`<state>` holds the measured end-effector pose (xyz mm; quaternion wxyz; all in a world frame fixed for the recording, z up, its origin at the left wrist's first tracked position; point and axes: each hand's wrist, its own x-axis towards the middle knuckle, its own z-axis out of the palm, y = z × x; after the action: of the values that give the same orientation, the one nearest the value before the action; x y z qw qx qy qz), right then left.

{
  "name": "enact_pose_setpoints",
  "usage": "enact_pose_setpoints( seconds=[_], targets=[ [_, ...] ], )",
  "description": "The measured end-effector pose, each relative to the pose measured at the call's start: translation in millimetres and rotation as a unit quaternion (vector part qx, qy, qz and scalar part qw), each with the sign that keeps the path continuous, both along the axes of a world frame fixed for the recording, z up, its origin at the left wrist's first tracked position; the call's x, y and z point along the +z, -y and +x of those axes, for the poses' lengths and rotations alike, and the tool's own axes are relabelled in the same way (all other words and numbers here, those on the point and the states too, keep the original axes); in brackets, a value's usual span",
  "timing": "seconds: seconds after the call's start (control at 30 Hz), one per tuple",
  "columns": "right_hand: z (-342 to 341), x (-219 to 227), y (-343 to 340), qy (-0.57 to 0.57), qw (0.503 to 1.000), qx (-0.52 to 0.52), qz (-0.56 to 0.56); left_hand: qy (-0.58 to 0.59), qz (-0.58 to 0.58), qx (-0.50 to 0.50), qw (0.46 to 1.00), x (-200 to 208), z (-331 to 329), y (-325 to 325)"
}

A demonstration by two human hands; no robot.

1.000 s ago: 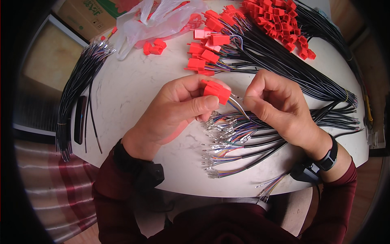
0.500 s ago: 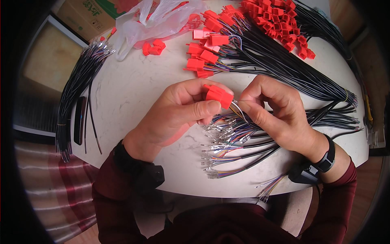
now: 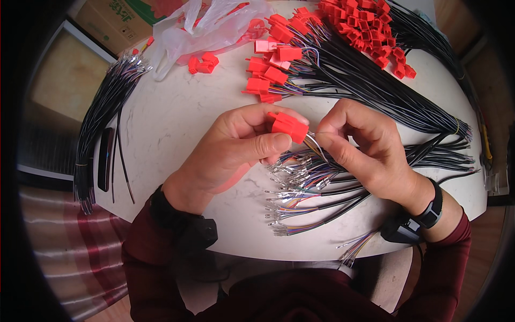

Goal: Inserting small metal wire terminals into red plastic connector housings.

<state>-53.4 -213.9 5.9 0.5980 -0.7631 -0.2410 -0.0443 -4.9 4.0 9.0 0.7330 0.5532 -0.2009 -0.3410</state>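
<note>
Between the thumb and fingers of my left hand (image 3: 230,142) is a red plastic connector housing (image 3: 290,127). Thin wires (image 3: 313,145) run out of its right end. Close to that end, my right hand (image 3: 367,147) pinches one thin wire between thumb and index finger; the wire's tip is too small to make out. Below both hands, black cables (image 3: 343,203) lie fanned on the table, their stripped coloured wires ending in bare metal terminals (image 3: 279,212).
Finished-looking cables with red housings (image 3: 268,75) lie at the far middle, beside a heap of red housings (image 3: 370,32). A plastic bag (image 3: 206,32) and loose red housings (image 3: 203,63) are at the back. A cable bundle (image 3: 104,107) stretches along the left edge of the white table (image 3: 161,134).
</note>
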Motion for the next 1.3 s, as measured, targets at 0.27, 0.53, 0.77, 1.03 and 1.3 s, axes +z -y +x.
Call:
enact_pose_setpoints(
  seconds=[0.27,0.53,0.77,1.03,1.3],
  targets=[
    [3.3,7.8,6.3,0.129,0.989,-0.005,-0.076,-0.020,-0.022,0.006,1.000,-3.3,3.7,-3.0],
    [1.6,8.7,5.7,0.213,0.965,-0.046,-0.145,-0.035,-0.032,0.007,0.999,-5.6,5.7,-3.4],
    [1.0,6.4,1.8,0.236,0.960,-0.055,-0.139,-0.040,-0.038,0.010,0.998,-7.2,4.7,-2.4],
    [-0.3,6.0,1.9,0.135,0.986,-0.029,-0.093,-0.041,-0.043,-0.011,0.998,-7.8,3.4,-2.5],
    [3.6,-2.0,5.0,0.034,0.999,0.000,-0.001,-0.074,-0.044,-0.010,0.996,-9.7,3.3,-1.7]
  ],
)
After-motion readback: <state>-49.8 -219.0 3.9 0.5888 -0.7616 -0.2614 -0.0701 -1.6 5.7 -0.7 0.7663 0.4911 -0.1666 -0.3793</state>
